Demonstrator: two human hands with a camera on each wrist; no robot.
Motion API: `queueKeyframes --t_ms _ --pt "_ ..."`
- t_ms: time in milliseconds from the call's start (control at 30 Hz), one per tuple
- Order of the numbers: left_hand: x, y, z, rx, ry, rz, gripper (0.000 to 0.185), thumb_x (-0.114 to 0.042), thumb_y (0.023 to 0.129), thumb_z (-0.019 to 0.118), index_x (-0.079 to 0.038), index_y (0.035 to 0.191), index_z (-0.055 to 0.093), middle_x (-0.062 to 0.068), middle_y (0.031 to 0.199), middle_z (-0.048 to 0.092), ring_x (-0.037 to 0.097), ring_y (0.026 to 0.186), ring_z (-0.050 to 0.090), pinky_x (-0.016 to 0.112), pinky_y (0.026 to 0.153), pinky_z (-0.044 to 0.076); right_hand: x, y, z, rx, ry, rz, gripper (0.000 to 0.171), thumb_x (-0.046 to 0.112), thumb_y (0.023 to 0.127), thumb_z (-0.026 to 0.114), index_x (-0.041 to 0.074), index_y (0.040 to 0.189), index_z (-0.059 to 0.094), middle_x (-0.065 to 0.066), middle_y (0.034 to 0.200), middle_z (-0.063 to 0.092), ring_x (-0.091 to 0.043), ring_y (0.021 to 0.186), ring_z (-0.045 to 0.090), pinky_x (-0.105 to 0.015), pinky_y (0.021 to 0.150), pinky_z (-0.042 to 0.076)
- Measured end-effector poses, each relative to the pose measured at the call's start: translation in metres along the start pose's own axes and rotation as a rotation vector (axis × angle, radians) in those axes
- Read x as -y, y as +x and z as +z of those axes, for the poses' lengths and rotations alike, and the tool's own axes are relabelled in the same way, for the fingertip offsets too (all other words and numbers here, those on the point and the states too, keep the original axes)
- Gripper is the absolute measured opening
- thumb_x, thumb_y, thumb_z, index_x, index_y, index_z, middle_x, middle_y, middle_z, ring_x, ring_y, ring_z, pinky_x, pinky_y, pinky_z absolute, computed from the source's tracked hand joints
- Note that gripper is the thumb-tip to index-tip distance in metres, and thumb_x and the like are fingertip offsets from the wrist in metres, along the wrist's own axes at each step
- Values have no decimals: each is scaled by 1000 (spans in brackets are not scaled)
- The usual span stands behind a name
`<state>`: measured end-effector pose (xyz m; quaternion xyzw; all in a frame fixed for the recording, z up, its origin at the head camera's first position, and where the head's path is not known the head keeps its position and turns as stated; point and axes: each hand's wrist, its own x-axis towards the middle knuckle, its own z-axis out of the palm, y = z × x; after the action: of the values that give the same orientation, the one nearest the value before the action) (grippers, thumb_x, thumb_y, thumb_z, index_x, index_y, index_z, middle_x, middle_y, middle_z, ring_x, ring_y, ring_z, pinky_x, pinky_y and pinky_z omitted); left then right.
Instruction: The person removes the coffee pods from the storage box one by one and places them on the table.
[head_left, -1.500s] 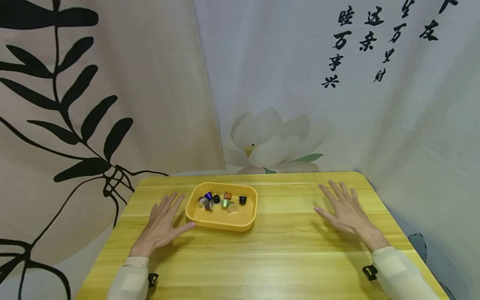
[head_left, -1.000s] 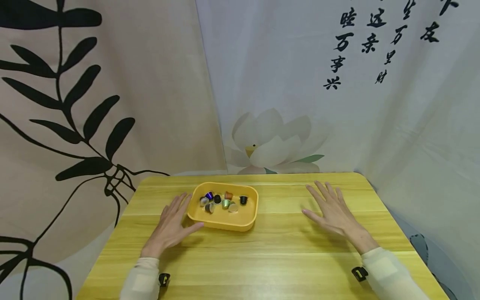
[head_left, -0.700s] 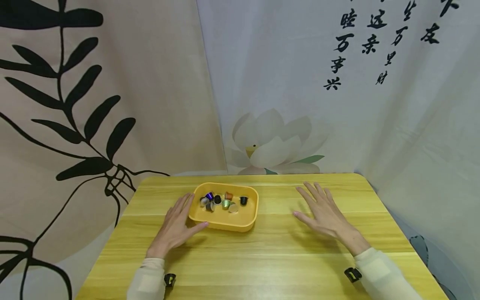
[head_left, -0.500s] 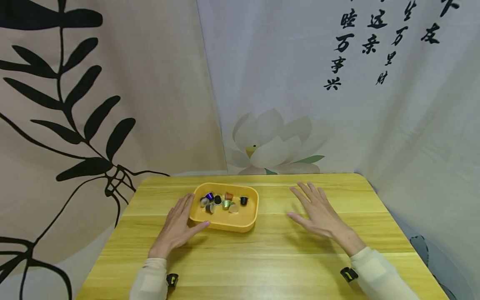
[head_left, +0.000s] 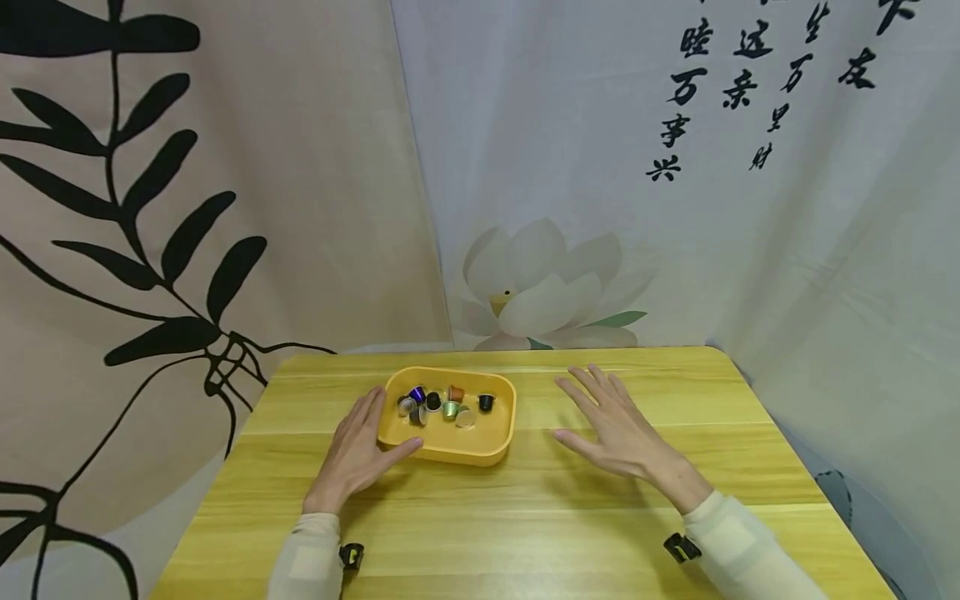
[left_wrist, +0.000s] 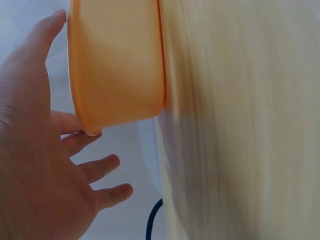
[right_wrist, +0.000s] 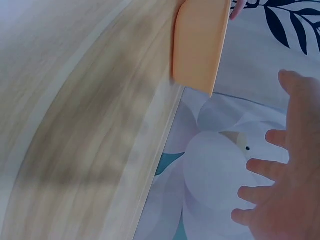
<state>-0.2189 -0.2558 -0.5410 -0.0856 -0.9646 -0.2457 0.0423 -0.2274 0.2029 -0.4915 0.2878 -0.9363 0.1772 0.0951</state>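
Left hand is held with its fingers outstretched beside the left end of the yellow plastic tray, and nothing is clasped by it; whether the rim is touched by the fingertips or thumb cannot be told. Right hand is held above the wooden table, apart from the tray's right end, with its fingers spread and nothing grasped. The tray is set on the far part of the table, left of centre. Inside it, a blue-violet coffee capsule, a black coffee capsule, a copper coffee capsule and a green coffee capsule are clustered with several pale-lidded capsules, while a second black capsule is set apart toward the right. Both wrists are covered by cream sleeves, beside each of which a small black device is seen. Behind the table, a pale fabric backdrop is printed with black leaves, a white lotus and dark characters
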Motion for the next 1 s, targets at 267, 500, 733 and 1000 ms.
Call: queueKeyframes --t_ms 267,500,733,1000 --pt "-1 4 3 5 -11 -7 126 -79 97 72 1 180 20 25 189 18 54 174 21 76 139 22 12 7 0 -4 3 -40 85 56 107 71 19 177 40 -16 185 37 -50 173 27 -73 141 22" --pt "0 6 4 -2 -13 -14 128 -82 95 72 1 179 22 25 188 20 54 172 26 75 138 26 25 20 -1 11 15 -87 81 56 109 69 18 175 43 -17 182 41 -51 171 34 -73 139 28" --pt "2 7 3 -23 -23 -8 129 -82 92 76 2 177 29 25 186 26 55 169 33 75 135 33 39 41 4 63 50 -151 82 57 109 70 18 175 43 -18 179 46 -48 169 39 -72 136 34" --pt "4 8 3 -20 -31 -22 129 -84 90 76 0 177 31 22 187 28 54 169 34 75 134 36 50 71 14 161 83 -193 80 59 110 66 18 175 43 -13 180 45 -39 166 45 -63 135 42"
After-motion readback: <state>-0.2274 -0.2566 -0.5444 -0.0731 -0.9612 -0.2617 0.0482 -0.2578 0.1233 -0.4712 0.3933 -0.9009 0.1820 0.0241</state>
